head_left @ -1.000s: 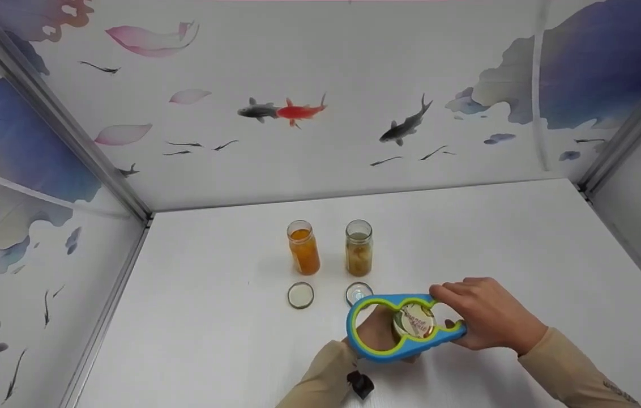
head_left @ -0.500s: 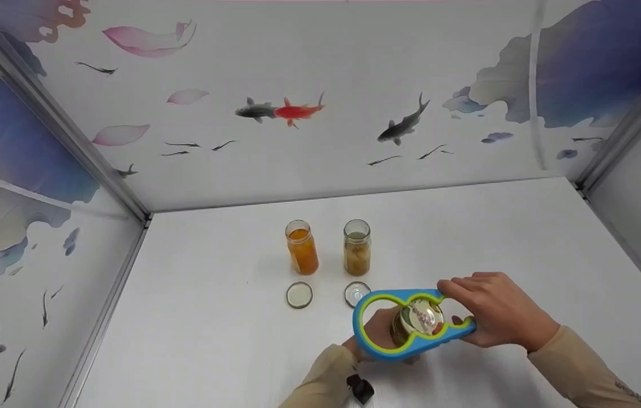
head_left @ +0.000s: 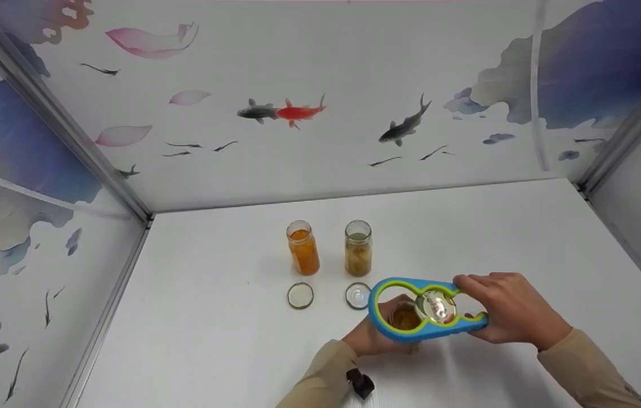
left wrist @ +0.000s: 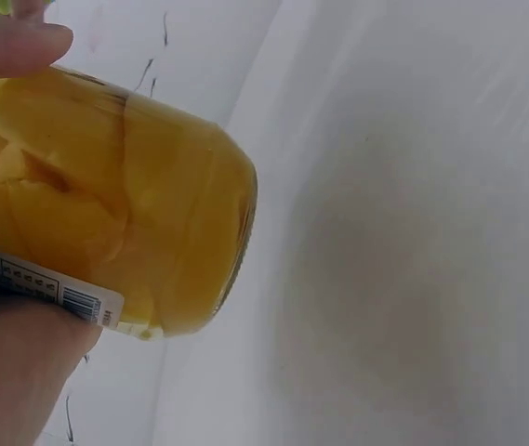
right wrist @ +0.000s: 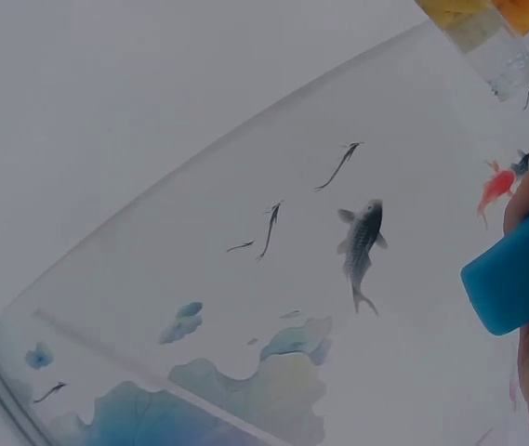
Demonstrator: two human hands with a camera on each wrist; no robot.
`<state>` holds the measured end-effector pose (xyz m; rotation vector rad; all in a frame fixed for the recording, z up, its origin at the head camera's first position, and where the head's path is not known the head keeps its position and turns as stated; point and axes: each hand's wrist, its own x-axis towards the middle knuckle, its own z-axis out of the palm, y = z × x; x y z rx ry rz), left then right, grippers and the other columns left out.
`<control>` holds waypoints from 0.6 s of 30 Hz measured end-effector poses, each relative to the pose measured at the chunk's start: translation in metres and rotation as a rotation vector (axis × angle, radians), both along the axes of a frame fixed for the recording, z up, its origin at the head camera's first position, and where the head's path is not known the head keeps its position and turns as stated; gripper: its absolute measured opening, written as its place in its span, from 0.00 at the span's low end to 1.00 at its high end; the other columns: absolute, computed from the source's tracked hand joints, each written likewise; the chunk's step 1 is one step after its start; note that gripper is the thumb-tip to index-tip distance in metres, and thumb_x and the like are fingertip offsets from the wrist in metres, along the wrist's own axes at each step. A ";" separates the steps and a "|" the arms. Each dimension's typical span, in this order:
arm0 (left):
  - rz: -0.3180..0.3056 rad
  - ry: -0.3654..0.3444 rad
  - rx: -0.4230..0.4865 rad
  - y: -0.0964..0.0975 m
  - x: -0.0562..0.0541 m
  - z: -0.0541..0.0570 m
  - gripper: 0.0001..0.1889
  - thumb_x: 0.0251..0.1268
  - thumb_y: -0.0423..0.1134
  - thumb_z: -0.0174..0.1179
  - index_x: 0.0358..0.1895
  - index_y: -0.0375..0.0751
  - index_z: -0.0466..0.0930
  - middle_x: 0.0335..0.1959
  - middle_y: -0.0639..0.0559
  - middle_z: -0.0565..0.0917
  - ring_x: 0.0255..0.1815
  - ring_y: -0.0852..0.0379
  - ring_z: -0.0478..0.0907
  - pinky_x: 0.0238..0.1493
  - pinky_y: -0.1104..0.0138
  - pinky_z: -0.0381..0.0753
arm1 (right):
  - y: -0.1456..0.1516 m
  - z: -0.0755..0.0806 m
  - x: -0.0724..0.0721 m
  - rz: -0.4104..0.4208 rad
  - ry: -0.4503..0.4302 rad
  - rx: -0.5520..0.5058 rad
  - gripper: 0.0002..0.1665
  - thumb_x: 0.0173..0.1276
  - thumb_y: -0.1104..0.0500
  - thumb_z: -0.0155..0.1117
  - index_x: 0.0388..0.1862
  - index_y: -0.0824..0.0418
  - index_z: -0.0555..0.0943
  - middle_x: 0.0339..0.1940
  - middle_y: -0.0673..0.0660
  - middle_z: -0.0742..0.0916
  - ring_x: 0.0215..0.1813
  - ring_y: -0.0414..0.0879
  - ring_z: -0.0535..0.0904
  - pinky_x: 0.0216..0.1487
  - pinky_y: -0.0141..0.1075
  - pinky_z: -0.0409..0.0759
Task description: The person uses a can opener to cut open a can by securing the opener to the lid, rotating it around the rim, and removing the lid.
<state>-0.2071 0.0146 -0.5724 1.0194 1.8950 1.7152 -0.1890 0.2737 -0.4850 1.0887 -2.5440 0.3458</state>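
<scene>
In the head view, my left hand (head_left: 367, 339) grips a glass jar (head_left: 405, 317), its open mouth showing through the opener's largest ring. Yellow fruit pieces in syrup fill the jar (left wrist: 152, 204) in the left wrist view, where it lies tilted with a barcode label (left wrist: 46, 279) near the fingers. My right hand (head_left: 510, 309) holds the handle end of a blue and lime-green jar opener (head_left: 436, 334). A printed metal lid (head_left: 436, 306) sits in the opener's middle ring, off the jar's mouth. Just the blue handle end (right wrist: 517, 277) shows in the right wrist view.
Behind my hands two uncapped jars stand on the white table (head_left: 201, 317): an orange one (head_left: 305, 256) and a paler one (head_left: 358, 260). A lid (head_left: 300, 296) lies before the first, another lid (head_left: 358, 296) before the second. Printed wall panels (head_left: 349, 164) enclose the back and sides.
My right hand has moved the opener right and slightly up, with the lid in it. The lid has come away from the jar, baring the jar's mouth. The left hand still holds the jar.
</scene>
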 end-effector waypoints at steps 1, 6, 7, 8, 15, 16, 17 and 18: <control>0.004 -0.014 0.010 0.000 0.000 0.000 0.31 0.50 0.29 0.70 0.60 0.42 0.71 0.53 0.60 0.79 0.57 0.63 0.74 0.66 0.65 0.65 | 0.002 -0.001 -0.001 -0.006 -0.001 -0.003 0.37 0.32 0.47 0.83 0.43 0.56 0.76 0.33 0.47 0.87 0.21 0.35 0.73 0.20 0.32 0.75; 0.026 -0.058 0.028 -0.003 -0.002 -0.001 0.28 0.46 0.26 0.71 0.55 0.40 0.75 0.48 0.58 0.82 0.52 0.62 0.77 0.62 0.65 0.70 | 0.013 -0.007 -0.003 -0.076 -0.012 0.005 0.38 0.31 0.49 0.83 0.43 0.57 0.76 0.33 0.50 0.87 0.22 0.37 0.77 0.21 0.33 0.76; 0.033 -0.057 0.012 -0.003 -0.002 -0.001 0.28 0.46 0.26 0.71 0.55 0.40 0.75 0.48 0.58 0.82 0.52 0.62 0.77 0.61 0.66 0.71 | 0.016 -0.008 -0.002 -0.095 -0.015 0.008 0.38 0.31 0.49 0.83 0.43 0.56 0.76 0.33 0.50 0.87 0.22 0.37 0.77 0.21 0.32 0.76; 0.043 -0.050 -0.012 -0.004 -0.002 -0.002 0.29 0.45 0.26 0.72 0.55 0.41 0.75 0.49 0.59 0.82 0.53 0.63 0.76 0.61 0.66 0.70 | 0.018 -0.009 -0.002 -0.113 -0.018 0.013 0.38 0.31 0.48 0.83 0.43 0.56 0.76 0.32 0.49 0.87 0.22 0.37 0.76 0.21 0.32 0.75; 0.053 0.034 -0.076 -0.007 -0.003 -0.003 0.38 0.44 0.26 0.73 0.63 0.45 0.70 0.57 0.60 0.78 0.59 0.65 0.72 0.64 0.66 0.66 | 0.034 -0.016 -0.002 -0.197 -0.060 -0.001 0.38 0.31 0.51 0.83 0.44 0.56 0.76 0.29 0.48 0.85 0.23 0.36 0.74 0.21 0.33 0.73; 0.048 0.048 -0.066 -0.007 -0.003 -0.003 0.37 0.44 0.25 0.73 0.62 0.45 0.71 0.56 0.61 0.79 0.59 0.64 0.72 0.64 0.66 0.66 | 0.036 -0.017 -0.002 -0.211 -0.066 0.001 0.37 0.32 0.51 0.82 0.44 0.56 0.76 0.29 0.48 0.85 0.23 0.36 0.74 0.21 0.33 0.73; 0.046 0.058 -0.055 -0.008 -0.003 -0.004 0.36 0.43 0.25 0.73 0.61 0.44 0.71 0.55 0.60 0.79 0.59 0.64 0.72 0.64 0.65 0.67 | 0.038 -0.018 -0.002 -0.223 -0.072 0.003 0.37 0.32 0.51 0.82 0.44 0.56 0.76 0.28 0.48 0.85 0.23 0.37 0.74 0.21 0.34 0.73; 0.045 0.073 -0.049 -0.008 -0.004 -0.003 0.35 0.43 0.25 0.73 0.60 0.43 0.72 0.54 0.60 0.79 0.58 0.64 0.72 0.64 0.65 0.67 | 0.041 -0.019 -0.003 -0.235 -0.080 0.007 0.37 0.32 0.51 0.82 0.44 0.56 0.76 0.29 0.49 0.85 0.23 0.37 0.74 0.21 0.34 0.73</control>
